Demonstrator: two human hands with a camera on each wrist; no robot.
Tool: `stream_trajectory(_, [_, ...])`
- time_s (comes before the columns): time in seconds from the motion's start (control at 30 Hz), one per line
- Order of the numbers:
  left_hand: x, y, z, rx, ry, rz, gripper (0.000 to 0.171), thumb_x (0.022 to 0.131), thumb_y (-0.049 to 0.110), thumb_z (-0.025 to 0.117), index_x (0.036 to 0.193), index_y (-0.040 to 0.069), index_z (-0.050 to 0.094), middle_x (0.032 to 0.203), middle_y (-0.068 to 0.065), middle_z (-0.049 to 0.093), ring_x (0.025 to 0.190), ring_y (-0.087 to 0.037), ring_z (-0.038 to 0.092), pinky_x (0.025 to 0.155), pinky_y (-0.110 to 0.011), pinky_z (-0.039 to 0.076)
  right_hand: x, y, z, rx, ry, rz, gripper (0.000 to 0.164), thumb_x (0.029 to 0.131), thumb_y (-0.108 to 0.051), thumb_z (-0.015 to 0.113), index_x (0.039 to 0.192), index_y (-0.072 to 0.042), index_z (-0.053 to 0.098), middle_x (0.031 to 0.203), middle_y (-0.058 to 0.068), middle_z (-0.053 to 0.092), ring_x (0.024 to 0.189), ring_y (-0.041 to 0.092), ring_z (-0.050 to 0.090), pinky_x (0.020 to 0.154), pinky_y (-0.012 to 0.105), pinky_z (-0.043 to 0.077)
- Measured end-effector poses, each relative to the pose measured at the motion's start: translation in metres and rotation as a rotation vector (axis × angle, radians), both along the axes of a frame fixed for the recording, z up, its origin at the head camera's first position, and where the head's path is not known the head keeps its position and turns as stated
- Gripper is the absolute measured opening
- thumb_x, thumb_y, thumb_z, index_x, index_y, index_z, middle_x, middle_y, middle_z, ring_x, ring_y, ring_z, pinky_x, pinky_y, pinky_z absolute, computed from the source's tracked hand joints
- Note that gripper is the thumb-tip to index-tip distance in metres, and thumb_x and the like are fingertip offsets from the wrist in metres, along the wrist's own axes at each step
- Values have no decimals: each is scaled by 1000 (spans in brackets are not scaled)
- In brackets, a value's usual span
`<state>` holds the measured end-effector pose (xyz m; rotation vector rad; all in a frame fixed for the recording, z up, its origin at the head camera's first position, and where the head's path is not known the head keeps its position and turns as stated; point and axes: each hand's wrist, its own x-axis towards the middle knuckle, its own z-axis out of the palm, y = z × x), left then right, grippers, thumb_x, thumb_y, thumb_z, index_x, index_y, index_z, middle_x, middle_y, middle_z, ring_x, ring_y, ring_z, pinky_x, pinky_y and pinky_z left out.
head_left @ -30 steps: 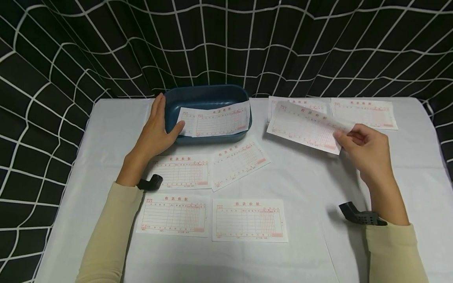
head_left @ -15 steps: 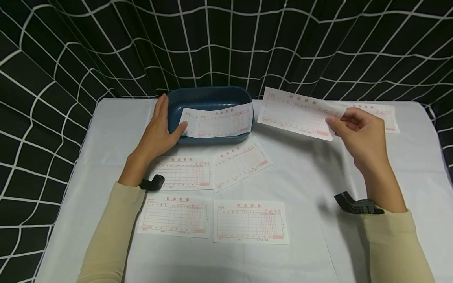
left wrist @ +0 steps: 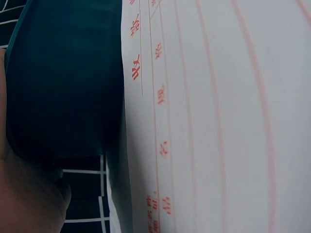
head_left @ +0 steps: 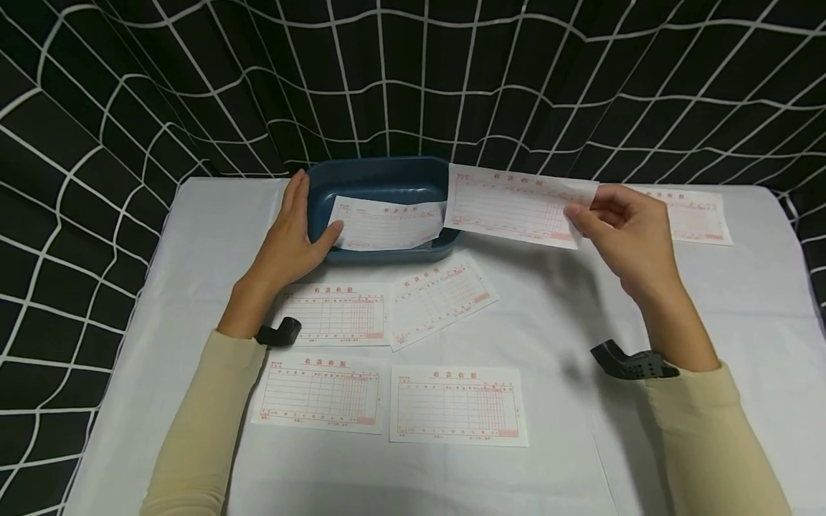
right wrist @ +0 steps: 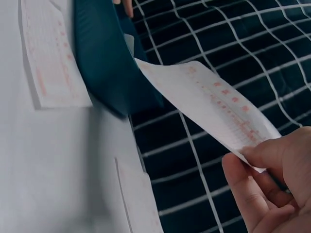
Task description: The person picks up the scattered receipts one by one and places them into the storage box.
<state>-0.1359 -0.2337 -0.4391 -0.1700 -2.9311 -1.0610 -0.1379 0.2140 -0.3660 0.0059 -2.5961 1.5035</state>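
A dark blue plastic tub (head_left: 387, 172) stands at the back of the table, with paper receipt slips (head_left: 390, 226) overlapping inside it. At its left end, my left hand (head_left: 279, 240) rests with straight fingers along the side, the thumb at the front rim touching the slips. My right hand (head_left: 622, 236) pinches the right end of a white receipt with red print (head_left: 506, 208) between thumb and fingers. That receipt hangs in the air, its left end overlapping the tub's right rim in the head view. In the right wrist view the held receipt (right wrist: 204, 97) curves toward the tub (right wrist: 97, 58).
Receipts lie on the white tablecloth (head_left: 555, 459): one tilted (head_left: 442, 301), one near the left wrist (head_left: 338, 315), two in front (head_left: 320, 394) (head_left: 458, 405), and one at the back right (head_left: 700, 215). A black cloth with white grid (head_left: 413, 72) rises behind.
My right hand has carried the pinched receipt left, from over the back-right receipts to the tub's right rim. My left hand stays at the tub.
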Motion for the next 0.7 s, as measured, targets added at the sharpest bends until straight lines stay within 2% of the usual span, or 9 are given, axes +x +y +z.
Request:
stream_trajectory(0.13, [1, -1, 0, -2, 1, 6, 97, 102, 47, 62, 170, 3, 8, 181, -12, 2, 167, -35, 16, 132, -60, 24, -10, -21, 3, -14, -5, 33, 30, 97, -13, 76, 123, -1, 71, 94, -19, 67, 82, -1, 67, 72, 8, 54])
stream_trajectory(0.27, [1, -1, 0, 0, 5, 5, 97, 101, 46, 62, 170, 2, 8, 180, -13, 3, 166, -36, 17, 132, -59, 25, -22, -48, 7, -57, -34, 70, 31, 98, -11, 74, 126, 0, 72, 96, -14, 69, 82, 1, 68, 73, 10, 56])
stream_trajectory(0.47, [1, 0, 1, -6, 4, 7, 98, 102, 46, 63, 170, 2, 8, 180, -13, 3, 167, -36, 17, 132, -58, 24, -37, -91, 5, -79, -91, 170, 27, 98, -9, 73, 124, 0, 73, 99, -4, 72, 82, 2, 67, 70, 13, 53])
stream_trajectory(0.6, [1, 1, 1, -14, 9, 5, 98, 102, 46, 63, 170, 2, 8, 180, -12, 3, 167, -35, 17, 133, -57, 24, -45, -112, -2, -95, -89, 208, 24, 97, -6, 74, 120, 2, 74, 98, 2, 73, 79, 2, 65, 69, 14, 50])
stream_trajectory(0.7, [0, 2, 1, -14, 14, 1, 98, 102, 46, 63, 170, 2, 8, 181, -11, 3, 167, -35, 17, 133, -56, 24, -48, -122, -6, -54, -64, 228, 23, 96, -5, 74, 117, 3, 75, 98, 7, 73, 77, 3, 62, 67, 14, 48])
